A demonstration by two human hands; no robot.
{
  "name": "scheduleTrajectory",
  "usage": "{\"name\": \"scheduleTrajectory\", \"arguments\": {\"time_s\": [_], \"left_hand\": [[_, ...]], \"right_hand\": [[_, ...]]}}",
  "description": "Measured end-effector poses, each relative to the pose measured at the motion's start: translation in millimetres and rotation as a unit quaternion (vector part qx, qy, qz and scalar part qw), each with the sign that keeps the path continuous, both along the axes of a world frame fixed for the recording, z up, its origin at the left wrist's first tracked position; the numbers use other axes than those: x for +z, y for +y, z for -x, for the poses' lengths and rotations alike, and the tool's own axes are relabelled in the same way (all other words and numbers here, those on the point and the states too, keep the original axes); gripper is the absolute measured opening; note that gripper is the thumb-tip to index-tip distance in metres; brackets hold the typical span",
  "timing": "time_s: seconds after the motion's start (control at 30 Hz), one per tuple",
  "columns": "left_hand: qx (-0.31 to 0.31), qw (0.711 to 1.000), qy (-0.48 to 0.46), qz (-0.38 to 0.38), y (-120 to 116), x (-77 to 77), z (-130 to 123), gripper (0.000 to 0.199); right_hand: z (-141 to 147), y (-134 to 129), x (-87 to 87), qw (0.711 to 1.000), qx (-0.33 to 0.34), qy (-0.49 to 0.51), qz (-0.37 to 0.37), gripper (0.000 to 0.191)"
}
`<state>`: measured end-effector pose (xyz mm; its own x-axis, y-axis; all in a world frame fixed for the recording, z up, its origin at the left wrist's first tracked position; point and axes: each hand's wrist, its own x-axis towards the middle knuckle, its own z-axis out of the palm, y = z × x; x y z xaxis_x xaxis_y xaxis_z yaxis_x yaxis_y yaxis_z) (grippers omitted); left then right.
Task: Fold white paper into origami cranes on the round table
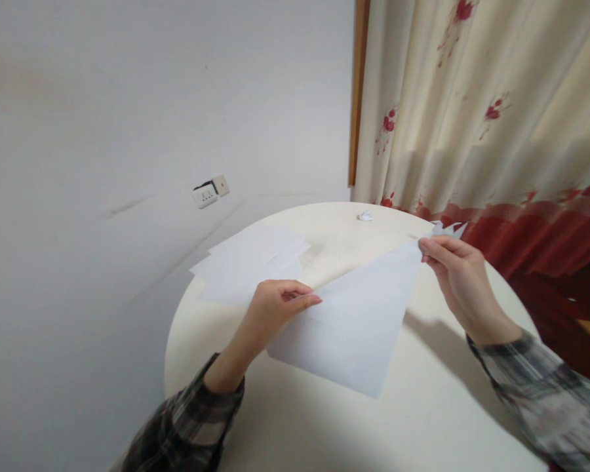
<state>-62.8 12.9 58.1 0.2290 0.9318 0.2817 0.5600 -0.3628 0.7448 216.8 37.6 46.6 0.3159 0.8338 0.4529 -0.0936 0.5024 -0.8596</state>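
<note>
A white sheet of paper (356, 328) is held up at a slant over the round white table (295, 432). My left hand (280, 305) pinches its upper left edge between thumb and fingers. At the upper right corner of the sheet, my right hand (455, 275) grips it with the fingertips. Several loose white sheets (255, 259) lie overlapping on the left part of the table, behind my left hand. Folded or crumpled white paper (450, 229) shows just behind my right hand, partly hidden by it.
A small crumpled paper piece (365, 216) lies near the table's far edge. Beyond the table on the left is a pale wall with a socket (205, 195). A cream and red curtain (472, 131) hangs at the right.
</note>
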Motion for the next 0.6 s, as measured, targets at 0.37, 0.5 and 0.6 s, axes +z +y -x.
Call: {"name": "scheduleTrajectory", "arguments": {"time_s": [0.37,0.5,0.6], "left_hand": [[0.001,0.816,0.157,-0.557,0.8,5.2,26.1,0.014],[-0.074,0.809,0.223,-0.539,9.1,-30.9,42.0,0.019],[-0.172,0.815,0.24,-0.498,11.1,-58.3,46.4,0.017]], "right_hand": [[-12.0,-9.7,14.8,0.977,0.009,-0.083,-0.195,0.007],[-35.9,-17.8,-10.9,0.925,0.121,-0.33,-0.146,0.005],[-47.8,-26.2,-37.6,0.879,0.202,-0.422,-0.095,0.007]]}}
